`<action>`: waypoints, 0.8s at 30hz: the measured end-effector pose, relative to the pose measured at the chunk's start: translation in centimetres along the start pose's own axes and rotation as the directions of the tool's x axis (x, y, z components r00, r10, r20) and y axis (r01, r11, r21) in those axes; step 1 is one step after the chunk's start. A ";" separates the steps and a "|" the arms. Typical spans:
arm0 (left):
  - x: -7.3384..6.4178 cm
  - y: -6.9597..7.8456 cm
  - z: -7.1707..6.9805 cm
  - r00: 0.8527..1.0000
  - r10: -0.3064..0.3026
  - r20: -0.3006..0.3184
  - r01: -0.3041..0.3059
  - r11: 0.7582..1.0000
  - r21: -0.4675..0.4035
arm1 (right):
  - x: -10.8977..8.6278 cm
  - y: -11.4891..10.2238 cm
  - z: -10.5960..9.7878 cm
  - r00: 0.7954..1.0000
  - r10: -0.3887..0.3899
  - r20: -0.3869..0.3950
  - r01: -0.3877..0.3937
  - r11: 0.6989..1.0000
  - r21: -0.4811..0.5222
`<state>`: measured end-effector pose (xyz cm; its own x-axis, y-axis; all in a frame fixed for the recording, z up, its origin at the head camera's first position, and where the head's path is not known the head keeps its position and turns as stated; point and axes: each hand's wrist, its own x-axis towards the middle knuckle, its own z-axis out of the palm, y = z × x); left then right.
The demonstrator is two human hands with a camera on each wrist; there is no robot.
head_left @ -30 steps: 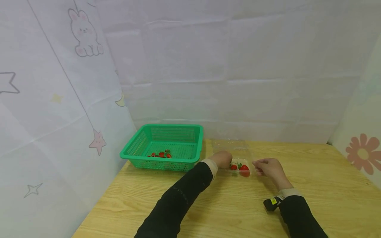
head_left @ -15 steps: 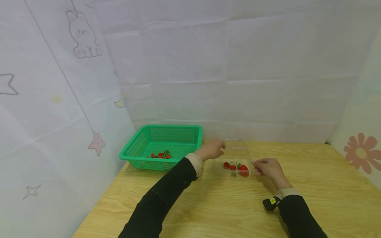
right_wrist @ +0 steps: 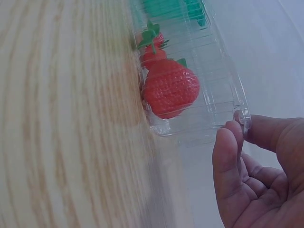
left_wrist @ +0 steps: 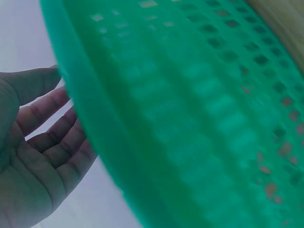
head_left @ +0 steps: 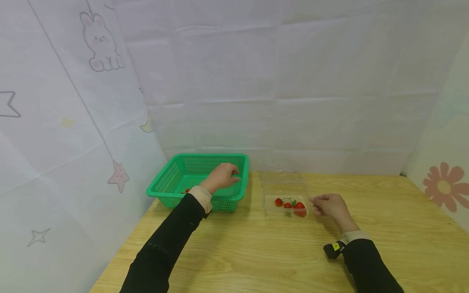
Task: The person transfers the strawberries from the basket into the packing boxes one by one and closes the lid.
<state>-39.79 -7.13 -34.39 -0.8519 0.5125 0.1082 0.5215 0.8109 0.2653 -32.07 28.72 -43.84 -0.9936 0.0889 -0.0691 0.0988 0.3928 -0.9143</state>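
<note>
White sheets (head_left: pixel 311 61) close off the back and sides, presumably for a plain backdrop; we're on a wood-grain table (head_left: pixel 234 260). Green basket (head_left: pixel 216 158) at left, clear box (head_left: pixel 270 208) to its right, gap between; we guess they're that near so one arm swing covers both. Box lid (head_left: pixel 282 178) is folded back toward the rear sheet, which leaves the tray part reachable from above. In the tray: one strawberry (head_left: pixel 299 208) at the right end, two smaller red fruits (head_left: pixel 279 202) strung out to its left. Our hands are well apart. Right hand (head_left: pixel 333 206) pinches the box's right edge between thumb and fingers; right wrist view confirms. Our read: thin plastic, light load, would skate if nudged, so that hand serves as a clamp, and gripping at the end leaves the top unobstructed. Left hand (head_left: pixel 221 178) hangs over the basket's right part, fingers loosely bent, nothing visible in them. Rim hides some fingertips in the left wrist view, so we can't tell whether they touch it. More red fruit (head_left: pixel 187 190) lies in the basket near its front wall, mostly masked by our left cuff (head_left: pixel 201 197); red patches show through the mesh up close. Blurred, so no count from us.
</note>
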 end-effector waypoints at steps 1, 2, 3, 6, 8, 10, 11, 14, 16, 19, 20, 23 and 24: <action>-0.2 -0.5 0.0 1.000 -0.017 0.003 0.017 1.000 -0.008 | 0.0 0.0 0.0 1.000 -0.001 -0.001 0.001 1.000 -0.001; -0.3 -1.0 0.0 0.999 -0.034 0.009 0.034 0.999 -0.016 | 0.0 0.0 -0.1 1.000 -0.001 0.001 0.001 1.000 -0.001; -0.4 -1.4 0.0 0.999 -0.049 0.020 0.050 0.998 -0.024 | 0.0 -0.1 -0.1 1.000 -0.003 0.002 0.003 1.000 -0.004; -0.7 -2.7 0.3 0.993 -0.093 0.069 0.097 0.994 -0.056 | -0.1 -0.1 -0.2 1.000 0.000 0.000 0.000 1.000 -0.003; -0.8 -3.4 0.7 0.987 -0.114 0.111 0.123 0.990 -0.076 | -0.1 -0.1 -0.2 1.000 0.003 0.001 -0.003 1.000 0.000; -1.0 -4.0 1.0 0.979 -0.133 0.152 0.148 0.985 -0.093 | -0.2 -0.1 -0.2 1.000 0.004 0.003 -0.004 1.000 0.006; -1.1 -4.3 1.1 0.975 -0.141 0.172 0.159 0.983 -0.093 | -0.2 -0.1 -0.1 1.000 0.005 0.004 -0.005 1.000 0.009; -1.2 -4.9 1.5 0.958 -0.167 0.233 0.194 0.976 -0.096 | -0.3 0.0 0.0 1.000 0.001 0.005 -0.001 1.000 0.013; -1.2 -5.3 1.8 0.947 -0.179 0.266 0.208 0.974 -0.085 | -0.3 0.0 0.0 1.000 -0.001 0.003 0.001 1.000 0.010; -1.2 -5.7 2.2 0.936 -0.178 0.303 0.204 0.978 -0.054 | -0.4 0.0 0.0 1.000 -0.002 0.002 0.002 1.000 0.004; -1.2 -5.9 2.3 0.935 -0.172 0.311 0.196 0.979 -0.047 | -0.4 0.1 0.0 1.000 -0.002 0.002 0.002 1.000 0.007; -1.3 -6.1 2.5 0.931 -0.159 0.329 0.182 0.983 -0.040 | -0.3 0.1 0.1 1.000 -0.005 0.001 0.005 1.000 0.010; -1.3 -6.2 2.5 0.930 -0.155 0.332 0.178 0.983 -0.041 | -0.3 0.1 0.1 1.000 -0.006 0.002 0.006 1.000 0.011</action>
<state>-41.77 -12.11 -38.59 -0.8575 0.4448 -0.2585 0.3588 0.8772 0.3191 -31.77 28.66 -43.98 -0.9943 0.0845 -0.0648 0.0924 0.3828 -0.9192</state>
